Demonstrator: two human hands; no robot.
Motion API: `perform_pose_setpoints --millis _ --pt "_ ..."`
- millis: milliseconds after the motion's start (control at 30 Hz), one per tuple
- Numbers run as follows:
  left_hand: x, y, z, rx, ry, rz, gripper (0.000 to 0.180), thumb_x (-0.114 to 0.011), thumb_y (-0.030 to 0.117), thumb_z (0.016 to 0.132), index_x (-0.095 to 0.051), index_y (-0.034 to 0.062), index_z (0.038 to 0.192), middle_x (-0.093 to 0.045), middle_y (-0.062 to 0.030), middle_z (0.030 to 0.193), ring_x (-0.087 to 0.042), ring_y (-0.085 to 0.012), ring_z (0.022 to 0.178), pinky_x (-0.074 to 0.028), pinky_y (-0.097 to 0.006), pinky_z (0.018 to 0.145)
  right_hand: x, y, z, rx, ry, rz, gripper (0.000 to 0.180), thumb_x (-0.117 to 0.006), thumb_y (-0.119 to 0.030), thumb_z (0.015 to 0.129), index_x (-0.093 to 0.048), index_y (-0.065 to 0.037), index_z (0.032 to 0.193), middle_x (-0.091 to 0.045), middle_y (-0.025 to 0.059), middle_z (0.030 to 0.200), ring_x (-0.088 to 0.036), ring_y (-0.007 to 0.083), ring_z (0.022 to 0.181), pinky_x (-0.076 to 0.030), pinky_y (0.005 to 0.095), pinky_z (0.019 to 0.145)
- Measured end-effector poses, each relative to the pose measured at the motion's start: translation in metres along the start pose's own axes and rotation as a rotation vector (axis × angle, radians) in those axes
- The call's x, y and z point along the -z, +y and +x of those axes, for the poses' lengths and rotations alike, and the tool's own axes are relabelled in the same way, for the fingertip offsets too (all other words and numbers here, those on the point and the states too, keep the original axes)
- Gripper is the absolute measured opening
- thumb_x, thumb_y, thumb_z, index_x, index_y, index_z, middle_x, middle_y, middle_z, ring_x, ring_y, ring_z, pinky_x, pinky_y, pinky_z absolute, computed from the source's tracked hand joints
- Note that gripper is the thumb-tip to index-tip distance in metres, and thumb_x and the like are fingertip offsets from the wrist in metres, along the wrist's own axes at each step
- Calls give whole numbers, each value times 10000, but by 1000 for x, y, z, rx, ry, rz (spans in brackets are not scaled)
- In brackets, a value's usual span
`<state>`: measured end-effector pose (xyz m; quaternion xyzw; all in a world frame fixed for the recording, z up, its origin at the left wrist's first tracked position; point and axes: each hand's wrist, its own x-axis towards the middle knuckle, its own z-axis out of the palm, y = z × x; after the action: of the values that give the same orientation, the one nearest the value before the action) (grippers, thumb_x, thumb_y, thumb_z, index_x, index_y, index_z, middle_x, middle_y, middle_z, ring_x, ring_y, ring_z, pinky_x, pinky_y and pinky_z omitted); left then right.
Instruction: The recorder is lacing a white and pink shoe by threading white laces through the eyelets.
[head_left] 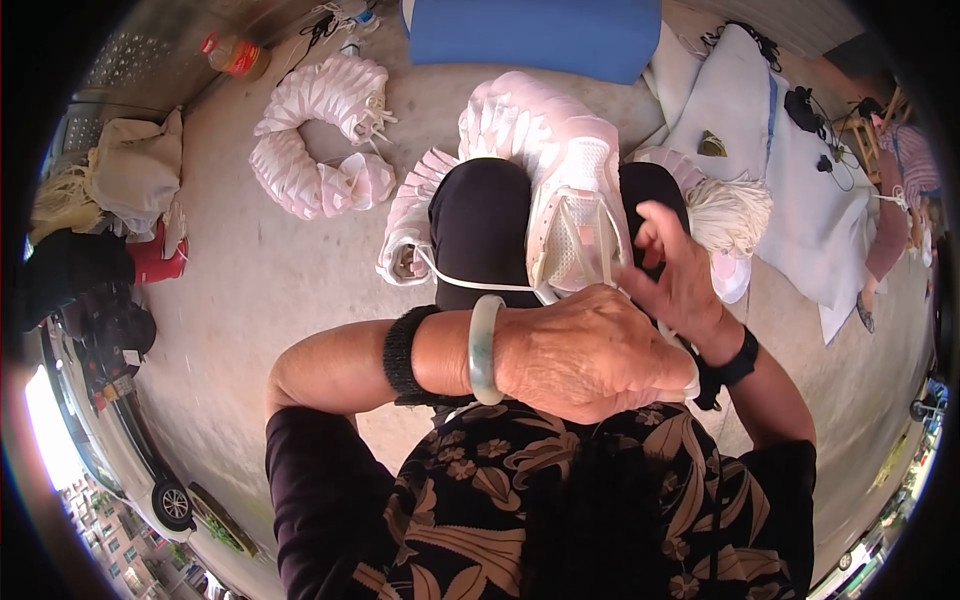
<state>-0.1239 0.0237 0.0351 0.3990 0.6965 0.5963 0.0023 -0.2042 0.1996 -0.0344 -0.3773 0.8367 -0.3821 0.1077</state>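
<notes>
A white and pale pink shoe upper lies between my black-clad knees, at the near end of a long nested stack of uppers. White shoelace crosses its opening and stretches left to another row of uppers beside my left knee. My left hand, with a pale green bangle on its wrist, is closed in front of the upper on the shoelace; its grip is partly hidden. Just right of the upper, my right hand is raised with its fingers apart.
A curved stack of uppers lies on the floor at left. By my right knee is a bundle of white laces. White sheeting spreads at right, near another person's leg. A blue panel stands ahead.
</notes>
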Motion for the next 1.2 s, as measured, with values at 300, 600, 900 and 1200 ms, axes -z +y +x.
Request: perform_pose_setpoints --millis 300,600,900,1200 --pt "-21 -11 23 -30 -47 168 170 -623 -7 650 -491 28 752 -476 -65 574 -541 -277 529 -435 -390 498 -20 41 -8 225 -27 -487 783 -695 -280 655 -393 -16 1328 -533 88 891 -562 241 802 -342 378 758" --pt "-36 -17 26 -67 -61 291 170 -609 37 626 -460 -14 690 -485 -99 527 -580 -285 549 -463 -378 504 -10 50 -3 262 -73 -410 758 -724 -238 640 -440 -39 1314 -528 62 821 -544 222 764 -339 362 756" --pt "-28 -6 19 -130 65 341 181 -626 80 632 -479 -12 687 -519 -114 544 -608 -281 599 -474 -369 519 11 19 1 241 -76 14 535 -661 -106 689 -548 6 1199 -592 108 926 -556 264 817 -432 363 768" --pt "-27 -1 15 -199 101 310 194 -629 148 638 -489 19 676 -517 -59 579 -585 -237 592 -459 -348 555 15 -20 22 70 72 112 194 -540 16 811 -618 23 989 -569 88 901 -514 163 735 -421 245 678"
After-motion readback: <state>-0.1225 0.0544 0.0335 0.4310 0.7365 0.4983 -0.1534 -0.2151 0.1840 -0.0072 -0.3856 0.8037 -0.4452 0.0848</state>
